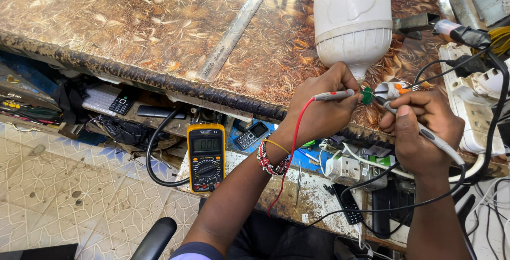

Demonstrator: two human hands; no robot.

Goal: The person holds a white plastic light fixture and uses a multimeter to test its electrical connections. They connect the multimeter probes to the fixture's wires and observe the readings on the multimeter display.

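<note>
My left hand (321,106) grips a red-wired meter probe (333,95), its tip pointing at a small green component (367,95). Closed on a black-wired probe (419,128), my right hand (422,130) holds its tip at the same spot beside the green part. A large white lamp bulb (353,18) stands base-down on the patterned brown tabletop (159,21), just above both hands. A yellow multimeter (206,157) leans on the lower shelf to the left of my left forearm, display lit.
A metal ruler (234,32) lies diagonally on the tabletop. A white power strip (473,100) with plugs sits at the right edge. The shelf below holds phones (252,135), a remote (348,204), a white adapter (342,168) and tangled cables. Tiled floor at left.
</note>
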